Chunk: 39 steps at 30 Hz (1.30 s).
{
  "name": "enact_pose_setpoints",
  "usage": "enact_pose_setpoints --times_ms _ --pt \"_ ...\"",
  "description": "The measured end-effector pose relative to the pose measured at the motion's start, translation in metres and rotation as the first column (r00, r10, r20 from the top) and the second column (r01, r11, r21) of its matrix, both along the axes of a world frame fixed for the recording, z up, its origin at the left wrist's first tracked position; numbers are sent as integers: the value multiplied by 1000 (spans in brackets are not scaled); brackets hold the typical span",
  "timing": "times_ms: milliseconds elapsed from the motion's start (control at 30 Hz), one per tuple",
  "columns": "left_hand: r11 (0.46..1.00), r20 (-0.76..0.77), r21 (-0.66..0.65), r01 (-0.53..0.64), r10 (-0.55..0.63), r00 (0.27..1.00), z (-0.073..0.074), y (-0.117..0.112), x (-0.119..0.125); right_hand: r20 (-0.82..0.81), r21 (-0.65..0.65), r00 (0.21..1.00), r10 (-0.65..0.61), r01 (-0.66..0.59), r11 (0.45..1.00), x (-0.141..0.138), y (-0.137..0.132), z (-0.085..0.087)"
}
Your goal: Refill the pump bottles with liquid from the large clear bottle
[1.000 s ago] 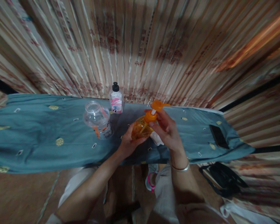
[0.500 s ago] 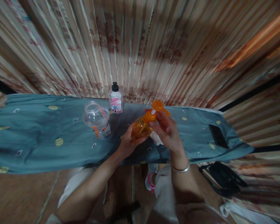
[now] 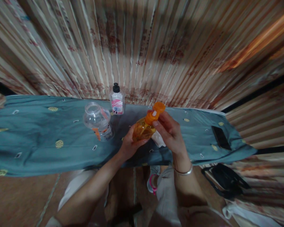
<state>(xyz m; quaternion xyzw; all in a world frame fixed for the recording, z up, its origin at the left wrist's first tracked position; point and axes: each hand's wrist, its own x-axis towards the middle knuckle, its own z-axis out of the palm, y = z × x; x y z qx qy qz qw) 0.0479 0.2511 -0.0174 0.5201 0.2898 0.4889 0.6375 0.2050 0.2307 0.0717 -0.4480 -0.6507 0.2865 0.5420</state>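
Observation:
A clear amber bottle (image 3: 140,131) with an orange pump top (image 3: 159,108) is tilted to the upper right above the cloth. My left hand (image 3: 128,145) is wrapped round the bottle's body. At the neck, the thumb and fingers of my right hand (image 3: 172,135) are closed on the orange collar (image 3: 150,118). Only a short piece of white stem shows between collar and pump head. Behind the bottle, partly hidden by it and my right hand, lies something small and white (image 3: 158,139) that I cannot make out.
On the teal cloth (image 3: 38,132) to the left stand a clear plastic jar (image 3: 94,118) and a clear bottle with a black cap (image 3: 117,102). A phone (image 3: 221,137) lies far right. A pleated curtain (image 3: 137,47) hangs behind; a black bag (image 3: 229,179) sits below right.
The orange pump head has turned, so its spout no longer sticks out to the right, and less white stem shows. Both hands keep nearly the same places.

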Motion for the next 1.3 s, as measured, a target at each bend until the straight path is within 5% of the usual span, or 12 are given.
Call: enact_pose_setpoints --times_ms 267,467,667,900,1067,1200,1300 --pt "1000 12 7 10 -10 1000 -1 1 1 193 155 953 -235 207 966 -1 -3 3" --pt "1000 -23 4 -1 1 1000 -6 2 1 293 203 907 -304 252 946 -4 -7 8" --pt "1000 -19 7 -6 6 1000 -5 2 0 312 302 814 -489 403 864 -13 -2 2" --pt "999 -104 35 -4 8 995 -4 -2 -1 311 358 796 -520 409 840 -17 -2 -1" --pt "920 -184 343 -188 262 947 14 6 -3 291 338 801 -524 426 839 -16 -2 -2" --pt "832 -187 527 -173 312 932 38 14 2 294 345 812 -504 401 849 -15 -1 0" --pt "820 -169 540 -190 327 930 51 16 11 312 351 820 -479 369 860 -13 -3 2"
